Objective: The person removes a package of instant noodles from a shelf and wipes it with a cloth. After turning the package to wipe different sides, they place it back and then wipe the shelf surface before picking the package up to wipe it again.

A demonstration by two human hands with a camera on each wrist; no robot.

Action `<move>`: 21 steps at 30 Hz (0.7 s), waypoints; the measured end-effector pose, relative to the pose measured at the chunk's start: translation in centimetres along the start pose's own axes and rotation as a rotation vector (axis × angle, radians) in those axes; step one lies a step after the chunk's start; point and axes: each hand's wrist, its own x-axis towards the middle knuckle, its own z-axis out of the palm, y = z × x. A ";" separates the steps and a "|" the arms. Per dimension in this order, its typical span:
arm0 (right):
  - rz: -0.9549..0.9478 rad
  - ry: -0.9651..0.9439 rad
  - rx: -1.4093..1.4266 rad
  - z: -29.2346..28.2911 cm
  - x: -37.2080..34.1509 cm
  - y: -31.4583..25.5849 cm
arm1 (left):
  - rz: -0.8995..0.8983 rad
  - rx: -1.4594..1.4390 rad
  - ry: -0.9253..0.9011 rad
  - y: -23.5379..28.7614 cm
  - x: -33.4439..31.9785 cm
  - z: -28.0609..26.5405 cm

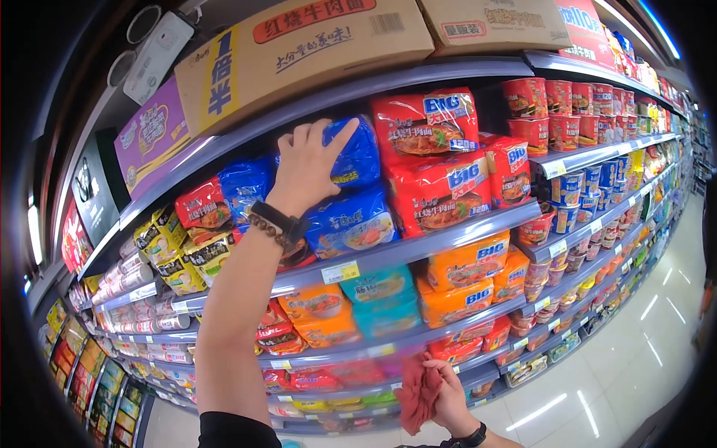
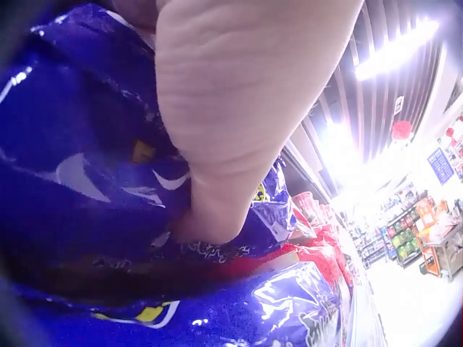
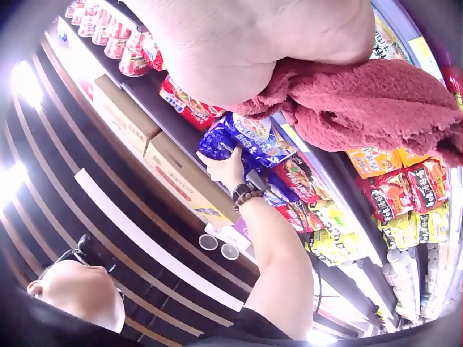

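On an upper shelf, a blue multipack of instant noodles (image 1: 357, 153) sits on top of another blue noodle multipack (image 1: 355, 224). My left hand (image 1: 305, 163) grips the upper pack, fingers spread over its top and thumb lower on its front. In the left wrist view, the thumb (image 2: 217, 217) presses into the glossy blue wrapper (image 2: 79, 173). Lower down, my right hand (image 1: 448, 399) holds a crumpled dark red cloth (image 1: 418, 392) in front of the lower shelves. The right wrist view shows the cloth (image 3: 376, 108) hanging from that hand.
Red noodle multipacks (image 1: 441, 190) stand right beside the blue ones. Cardboard cartons (image 1: 306, 56) line the shelf above. Orange (image 1: 467, 261) and teal packs (image 1: 381, 299) fill the shelf below, and cup noodles (image 1: 526, 97) stand farther right. A tiled floor (image 1: 597, 373) runs along the shelving.
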 end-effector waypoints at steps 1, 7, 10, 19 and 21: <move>0.006 -0.011 -0.005 -0.6 0.3 0.5 | -0.001 0.007 0.019 0.0 -0.4 -0.3; 0.063 -0.003 0.003 0.3 0.1 0.9 | 0.051 -0.025 0.137 0.1 -3.0 -2.7; 0.067 0.029 0.020 0.9 0.3 0.6 | 0.049 -0.048 0.187 0.5 -4.2 -4.6; 0.256 -0.133 0.259 -2.5 1.9 0.1 | -0.017 -0.316 0.382 4.3 -11.0 -10.8; 0.299 -0.145 0.378 -3.6 1.8 0.5 | -0.136 -0.526 0.184 5.6 -14.9 -11.7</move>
